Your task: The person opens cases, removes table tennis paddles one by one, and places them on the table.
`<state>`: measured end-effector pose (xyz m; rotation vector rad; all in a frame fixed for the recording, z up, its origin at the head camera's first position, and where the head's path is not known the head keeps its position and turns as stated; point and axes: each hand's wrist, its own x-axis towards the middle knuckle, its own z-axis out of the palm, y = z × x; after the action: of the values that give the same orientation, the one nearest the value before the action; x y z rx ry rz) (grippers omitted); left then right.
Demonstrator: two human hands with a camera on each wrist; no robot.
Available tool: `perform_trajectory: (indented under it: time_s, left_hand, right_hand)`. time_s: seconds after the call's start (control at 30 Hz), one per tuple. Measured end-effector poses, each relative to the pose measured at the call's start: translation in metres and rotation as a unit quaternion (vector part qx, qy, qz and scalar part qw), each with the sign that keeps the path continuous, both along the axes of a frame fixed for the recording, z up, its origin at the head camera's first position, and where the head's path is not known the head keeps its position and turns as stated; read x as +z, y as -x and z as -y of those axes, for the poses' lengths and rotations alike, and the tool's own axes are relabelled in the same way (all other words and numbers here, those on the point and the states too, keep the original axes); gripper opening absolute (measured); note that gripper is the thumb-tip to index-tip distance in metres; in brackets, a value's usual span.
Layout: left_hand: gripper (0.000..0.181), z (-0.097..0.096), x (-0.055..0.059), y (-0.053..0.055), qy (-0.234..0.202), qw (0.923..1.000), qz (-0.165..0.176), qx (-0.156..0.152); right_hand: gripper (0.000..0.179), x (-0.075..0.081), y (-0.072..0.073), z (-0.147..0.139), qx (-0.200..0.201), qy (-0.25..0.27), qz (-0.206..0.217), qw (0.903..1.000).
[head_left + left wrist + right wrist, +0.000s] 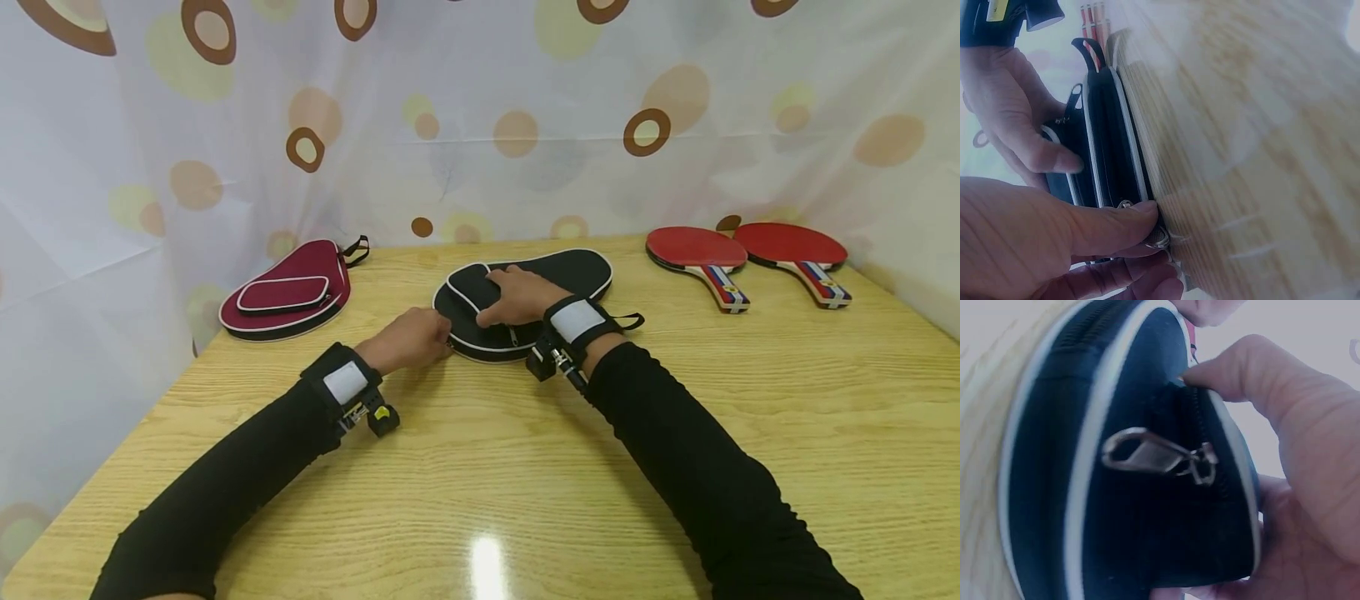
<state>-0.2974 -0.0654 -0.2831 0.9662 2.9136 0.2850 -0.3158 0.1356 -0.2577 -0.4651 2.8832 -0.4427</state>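
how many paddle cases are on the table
2: a black case beneath the right hand, with the left hand at its edge, and a dark red case farther left on the table. No other case shows.

Table point(435, 475), probably wood, bearing maroon case point(288, 292), black case point(495, 335), two red paddles point(696, 248) point(791, 244)

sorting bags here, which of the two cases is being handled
The black case: the left hand and right hand both hold it, while the maroon case lies apart, untouched.
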Motion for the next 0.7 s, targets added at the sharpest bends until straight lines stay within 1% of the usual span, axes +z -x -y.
perform_trajectory:
  time_s: [0.17, 0.27, 0.47, 0.7]
  left_hand:
    - [0.018, 0.001, -0.001, 0.001, -0.015, 0.9999, 0.001, -0.007]
    - [0.019, 0.001, -0.002, 0.001, -0.021, 0.9997, 0.002, -0.008]
    - [0.018, 0.001, -0.001, 0.000, -0.023, 0.9997, 0.011, 0.002]
    - [0.018, 0.001, -0.001, 0.000, -0.029, 0.9994, 0.019, -0.005]
  right_hand:
    - [0.080, 0.006, -0.002, -0.007, 0.027, -0.015, 0.015, 0.9994]
    - [0.078, 0.008, -0.002, -0.011, 0.036, -0.019, 0.023, 0.9989]
    - [0.077, 0.009, 0.000, -0.018, 0.047, -0.029, 0.032, 0.9979]
    - [0.077, 0.015, -0.003, -0.023, 0.051, -0.034, 0.043, 0.9972]
